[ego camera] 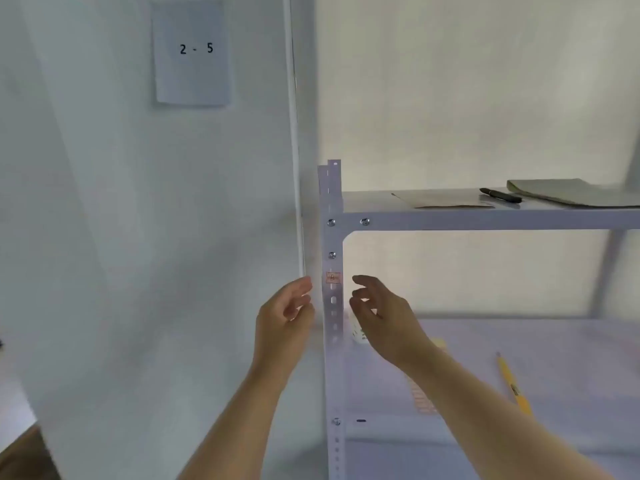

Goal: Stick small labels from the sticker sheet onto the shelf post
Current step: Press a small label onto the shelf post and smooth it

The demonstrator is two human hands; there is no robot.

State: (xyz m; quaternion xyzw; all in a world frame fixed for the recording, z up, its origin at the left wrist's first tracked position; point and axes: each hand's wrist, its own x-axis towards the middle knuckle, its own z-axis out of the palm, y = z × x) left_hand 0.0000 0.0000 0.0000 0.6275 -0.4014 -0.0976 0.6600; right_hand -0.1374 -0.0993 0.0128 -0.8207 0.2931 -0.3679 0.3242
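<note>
A white perforated shelf post [333,358] runs up the middle of the view. One small pinkish label [333,277] with dark marks is stuck on it below the second bolt. My left hand [284,317] hovers just left of the post with fingers apart, holding nothing. My right hand [377,313] hovers just right of the post, fingers loosely curled and apart, also holding nothing. Neither hand touches the label. The sticker sheet [420,396] with pink labels lies on the lower shelf, partly hidden behind my right forearm.
A yellow pencil [512,384] lies on the lower shelf [571,358], and a small white container [358,332] stands behind the post. The upper shelf [485,216] holds papers, a black pen [500,195] and a folded pad. A "2 - 5" sheet [192,51] hangs on the wall.
</note>
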